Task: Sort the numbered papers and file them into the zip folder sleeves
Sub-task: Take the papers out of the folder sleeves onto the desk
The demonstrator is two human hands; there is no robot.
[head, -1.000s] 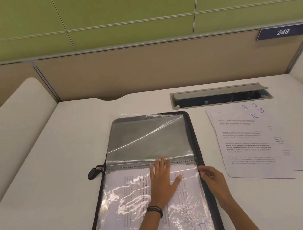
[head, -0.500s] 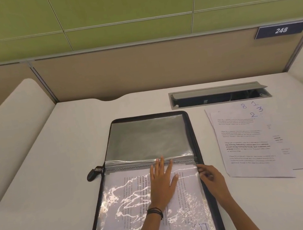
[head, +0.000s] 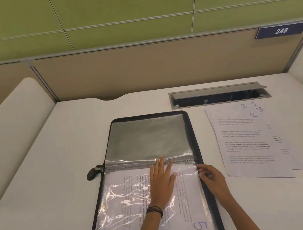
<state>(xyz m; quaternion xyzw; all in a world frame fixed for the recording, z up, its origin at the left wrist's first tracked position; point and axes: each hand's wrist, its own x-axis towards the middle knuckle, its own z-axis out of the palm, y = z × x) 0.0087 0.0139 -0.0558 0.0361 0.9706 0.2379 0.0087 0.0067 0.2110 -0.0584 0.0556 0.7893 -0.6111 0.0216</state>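
Zip folder (head: 193, 128) on desk (head: 56, 168); loose papers (head: 249, 143) right of it.

**Lighting and image quality**

Bright, even light from above; shadows faint. White glare streaks across the crinkled clear plastic sleeve (head: 132, 200). Print on the loose white paper sheets (head: 248, 139) is soft. The beige partition panel (head: 139, 67) bows toward frame edges.

The white table (head: 40, 190) carries an open folder (head: 146, 135). Papers (head: 250, 149) lie right of the folder, apart from it.
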